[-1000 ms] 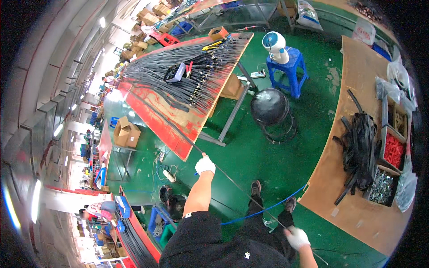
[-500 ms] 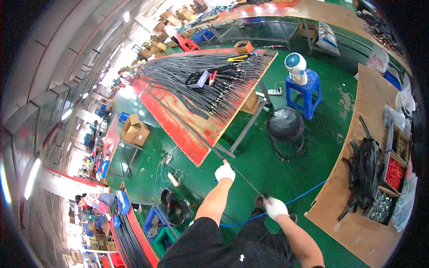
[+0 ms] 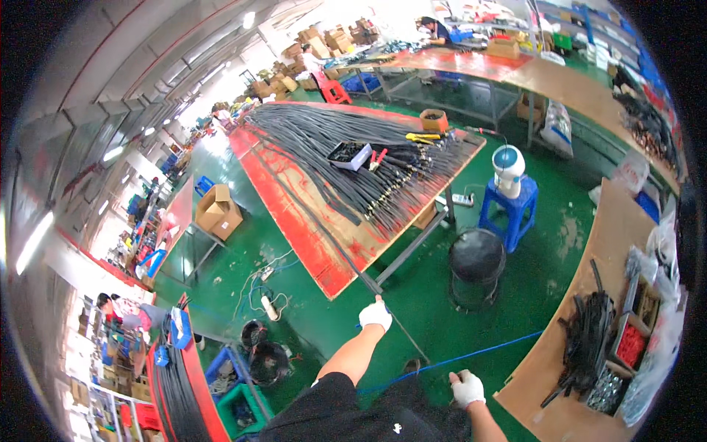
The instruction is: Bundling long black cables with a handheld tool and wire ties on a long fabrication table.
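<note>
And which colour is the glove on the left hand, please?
The left glove is white; it shows best in the head view.

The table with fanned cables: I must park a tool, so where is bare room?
Bare patches flank the single cable the left hand grips: one reaches the left edge of the table, the other the fanned cables. The middle is crowded: those cables bear a parts tray and a red-handled tool.

The worker's gloved right hand (image 3: 466,389), on the thin dark strand (image 3: 409,338) half a second ago, is now clear of it, leaving the tail beyond the left hand (image 3: 376,315) loose.
</note>
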A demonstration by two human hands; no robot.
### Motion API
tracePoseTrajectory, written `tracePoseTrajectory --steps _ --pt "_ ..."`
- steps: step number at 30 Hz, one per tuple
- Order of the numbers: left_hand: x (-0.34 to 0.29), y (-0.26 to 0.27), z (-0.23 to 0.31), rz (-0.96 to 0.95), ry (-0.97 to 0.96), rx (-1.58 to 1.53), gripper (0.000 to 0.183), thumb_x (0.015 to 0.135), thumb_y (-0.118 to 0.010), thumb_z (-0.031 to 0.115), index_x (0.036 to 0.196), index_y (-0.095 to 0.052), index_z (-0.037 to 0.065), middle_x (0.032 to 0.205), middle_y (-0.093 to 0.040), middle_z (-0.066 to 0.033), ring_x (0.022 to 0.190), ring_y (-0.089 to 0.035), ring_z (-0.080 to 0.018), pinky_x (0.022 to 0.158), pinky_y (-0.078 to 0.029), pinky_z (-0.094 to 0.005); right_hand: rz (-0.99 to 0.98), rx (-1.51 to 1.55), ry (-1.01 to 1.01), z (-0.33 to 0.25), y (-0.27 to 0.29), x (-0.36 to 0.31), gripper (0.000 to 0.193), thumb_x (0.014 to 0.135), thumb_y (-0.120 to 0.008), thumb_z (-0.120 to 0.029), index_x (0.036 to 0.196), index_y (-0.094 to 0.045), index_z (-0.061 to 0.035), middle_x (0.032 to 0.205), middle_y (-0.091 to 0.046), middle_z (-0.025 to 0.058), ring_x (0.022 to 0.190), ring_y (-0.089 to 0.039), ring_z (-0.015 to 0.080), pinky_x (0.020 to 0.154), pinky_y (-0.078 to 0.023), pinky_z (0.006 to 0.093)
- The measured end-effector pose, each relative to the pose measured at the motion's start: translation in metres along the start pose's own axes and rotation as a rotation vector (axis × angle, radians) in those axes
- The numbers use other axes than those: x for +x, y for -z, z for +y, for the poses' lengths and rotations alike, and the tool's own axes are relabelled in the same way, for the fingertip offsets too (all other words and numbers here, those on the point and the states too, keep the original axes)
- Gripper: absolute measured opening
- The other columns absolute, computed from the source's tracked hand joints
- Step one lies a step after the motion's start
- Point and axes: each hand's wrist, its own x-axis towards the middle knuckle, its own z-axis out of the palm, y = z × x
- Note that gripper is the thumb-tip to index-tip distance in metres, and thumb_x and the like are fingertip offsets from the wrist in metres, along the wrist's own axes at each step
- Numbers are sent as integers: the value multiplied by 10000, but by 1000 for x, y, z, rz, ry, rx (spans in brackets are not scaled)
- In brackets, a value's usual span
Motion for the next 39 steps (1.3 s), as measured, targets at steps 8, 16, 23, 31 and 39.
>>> tracePoseTrajectory --steps 8,16,23,31,39 --pt "-12 8 -33 6 -5 -94 596 983 -462 210 1558 -441 54 1097 -742 -198 1009 -729 -391 851 -572 -507 -400 477 -53 -6 -47 24 327 1072 -582 -335 1042 -747 -55 780 -657 41 681 -579 151 626 -471 335" --pt "-4 6 -17 52 -13 -242 503 1051 -383 238 1522 -481 93 1093 -745 -180 986 -726 -394 850 -567 -529 -210 30 190 -18 -23 35 280 1024 -634 -269 1045 -780 -31 870 -749 137 817 -690 229 770 -532 376" --pt "-14 -2 -43 66 -59 -268 734 891 -613 235 1573 -409 57 1070 -723 -215 944 -720 -408 822 -581 -505 -203 -51 460 -156 -84 157 296 1001 -596 -254 998 -753 -4 896 -730 241 840 -698 401 763 -536 465" --pt "10 20 -79 33 -70 -296 446 1054 -426 249 1452 -535 79 1083 -746 -212 974 -730 -410 825 -579 -521 -344 84 402 -234 -197 290 318 1020 -593 -237 1033 -741 44 906 -748 230 841 -724 325 771 -540 418" --pt "6 16 -109 38 -97 -385 613 950 -566 246 1533 -466 88 1058 -740 -215 952 -734 -396 808 -580 -515 -460 239 265 -257 -195 253 378 1057 -603 -167 1342 -608 82 1216 -718 178 1098 -670 236 979 -516 336"
